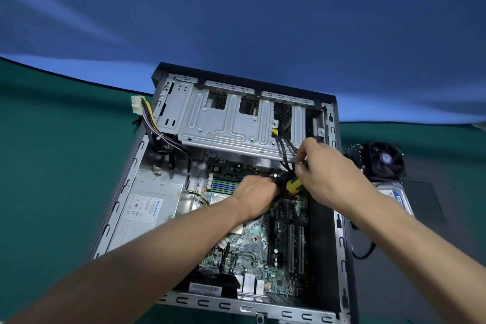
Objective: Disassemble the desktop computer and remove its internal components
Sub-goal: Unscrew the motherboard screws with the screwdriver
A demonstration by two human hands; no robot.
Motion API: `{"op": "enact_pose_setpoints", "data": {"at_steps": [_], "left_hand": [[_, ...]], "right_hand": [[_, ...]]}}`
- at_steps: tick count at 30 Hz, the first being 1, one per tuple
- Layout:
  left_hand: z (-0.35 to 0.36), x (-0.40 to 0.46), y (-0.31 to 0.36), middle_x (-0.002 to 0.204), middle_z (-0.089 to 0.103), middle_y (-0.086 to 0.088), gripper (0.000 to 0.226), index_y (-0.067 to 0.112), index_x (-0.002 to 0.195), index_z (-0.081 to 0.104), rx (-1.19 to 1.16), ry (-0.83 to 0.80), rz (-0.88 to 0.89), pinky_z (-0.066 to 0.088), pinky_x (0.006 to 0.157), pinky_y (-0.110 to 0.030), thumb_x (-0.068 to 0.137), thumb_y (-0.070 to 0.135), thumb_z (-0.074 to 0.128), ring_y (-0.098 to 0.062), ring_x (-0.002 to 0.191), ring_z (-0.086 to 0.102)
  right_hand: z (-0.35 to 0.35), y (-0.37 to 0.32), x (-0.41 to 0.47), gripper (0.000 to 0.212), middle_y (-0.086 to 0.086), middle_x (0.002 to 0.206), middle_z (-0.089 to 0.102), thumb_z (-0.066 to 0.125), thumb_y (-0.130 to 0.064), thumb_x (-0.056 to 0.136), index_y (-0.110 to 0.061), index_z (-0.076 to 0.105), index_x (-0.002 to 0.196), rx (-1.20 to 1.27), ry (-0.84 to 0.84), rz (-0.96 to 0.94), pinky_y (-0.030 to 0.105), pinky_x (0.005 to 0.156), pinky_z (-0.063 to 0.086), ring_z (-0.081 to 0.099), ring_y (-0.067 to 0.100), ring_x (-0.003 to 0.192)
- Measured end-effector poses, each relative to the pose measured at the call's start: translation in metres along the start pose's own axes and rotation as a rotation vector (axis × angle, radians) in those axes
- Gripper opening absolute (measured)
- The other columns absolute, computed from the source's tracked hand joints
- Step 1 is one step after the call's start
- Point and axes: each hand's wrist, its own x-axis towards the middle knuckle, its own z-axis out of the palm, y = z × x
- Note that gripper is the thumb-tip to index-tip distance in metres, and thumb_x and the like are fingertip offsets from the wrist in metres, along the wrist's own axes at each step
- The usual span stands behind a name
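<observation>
We see the open computer case [342, 218] at centre frame on the green bench [52, 166]. Our left hand [253, 196] has its fingers curled round black cables [284, 150] over the motherboard [244, 250]; our right hand [319, 168] pinches those cables just above.

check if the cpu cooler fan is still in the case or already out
Out. The cooler fan sits on the table to the right of the open case, beside a hard drive.
</observation>
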Motion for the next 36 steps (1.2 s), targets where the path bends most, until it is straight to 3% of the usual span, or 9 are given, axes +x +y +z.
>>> {"op": "enact_pose_setpoints", "data": {"at_steps": [4,7,10,13,21,26,29,33,36], "left_hand": [[-0.001,-0.001,-0.001,0.076,0.054,-0.001,0.019,0.011,0.083,0.059,0.019,-0.005,0.023,0.038,0.058,-0.023,0.084,-0.006,0.049,-0.016,0.064,0.051],[-0.001,0.0,-0.003,0.076,0.058,-0.004,0.022,0.012,0.082,0.059,0.016,-0.023,0.013,0.038,0.055,-0.022,0.086,-0.006,0.047,-0.016,0.061,0.053],[-0.003,0.002,-0.004,0.072,0.059,-0.002,0.021,0.013,0.077,0.054,0.014,-0.017,0.029,0.038,0.054,-0.023,0.087,-0.004,0.048,-0.018,0.059,0.054],[-0.001,0.002,-0.006,0.072,0.058,-0.003,0.019,0.014,0.078,0.053,0.029,-0.02,0.049,0.038,0.052,-0.023,0.089,0.0,0.049,-0.015,0.056,0.053],[0.004,0.004,-0.007,0.071,0.058,-0.005,0.021,0.015,0.077,0.049,0.049,-0.031,0.049,0.039,0.049,-0.022,0.088,-0.002,0.05,-0.014,0.054,0.053],[0.003,0.003,-0.007,0.064,0.052,-0.003,0.024,0.015,0.073,0.045,0.061,-0.028,0.055,0.038,0.051,-0.022,0.087,-0.004,0.05,-0.017,0.055,0.054],[0.003,0.004,-0.005,0.064,0.053,-0.002,0.024,0.014,0.072,0.047,0.047,-0.038,0.04,0.038,0.049,-0.023,0.087,-0.004,0.05,-0.014,0.051,0.051],[0.004,0.004,-0.002,0.07,0.059,-0.006,0.023,0.016,0.072,0.047,0.028,-0.038,0.027,0.048,0.055,-0.025,0.087,-0.002,0.05,-0.018,0.061,0.06],[0.004,0.004,-0.001,0.064,0.051,-0.004,0.024,0.015,0.071,0.049,0.045,-0.035,0.019,0.04,0.054,-0.023,0.084,-0.005,0.049,-0.017,0.059,0.053]], "right_hand": [[-0.002,-0.004,0.001,0.023,0.001,0.104,0.05,0.059,-0.032,0.088,-0.02,0.045,0.102,-0.023,-0.032,-0.023,0.032,0.071,0.039,0.051,0.024,0.09],[-0.003,-0.007,0.004,0.019,0.004,0.101,0.056,0.048,-0.033,0.095,-0.016,0.048,0.102,-0.042,-0.018,-0.031,0.037,0.073,0.045,0.055,0.028,0.09],[-0.005,-0.01,0.008,0.016,0.001,0.104,0.049,0.056,-0.022,0.088,-0.02,0.047,0.101,-0.044,-0.067,-0.044,0.033,0.071,0.039,0.052,0.026,0.092],[-0.005,-0.012,0.01,0.02,0.003,0.1,0.052,0.051,-0.034,0.092,-0.017,0.047,0.102,-0.091,-0.049,-0.019,0.035,0.071,0.042,0.054,0.028,0.09],[-0.005,-0.013,0.013,0.026,0.005,0.104,0.049,0.049,-0.035,0.094,-0.014,0.043,0.108,-0.134,-0.046,0.004,0.037,0.073,0.043,0.055,0.032,0.095],[-0.006,-0.012,0.014,0.021,0.002,0.106,0.046,0.056,-0.017,0.087,-0.018,0.045,0.105,-0.078,-0.096,-0.049,0.033,0.07,0.038,0.051,0.027,0.092],[-0.004,-0.01,0.011,0.019,0.002,0.103,0.047,0.055,-0.03,0.091,-0.018,0.047,0.103,-0.09,-0.053,-0.047,0.035,0.072,0.042,0.053,0.028,0.091],[-0.002,-0.004,0.006,0.017,-0.002,0.098,0.046,0.058,-0.02,0.086,-0.022,0.047,0.099,-0.065,-0.029,-0.09,0.032,0.067,0.037,0.05,0.024,0.086],[-0.003,0.001,0.003,0.016,-0.003,0.098,0.048,0.055,-0.027,0.088,-0.022,0.047,0.101,-0.065,0.009,-0.078,0.033,0.068,0.038,0.051,0.023,0.086]]}}
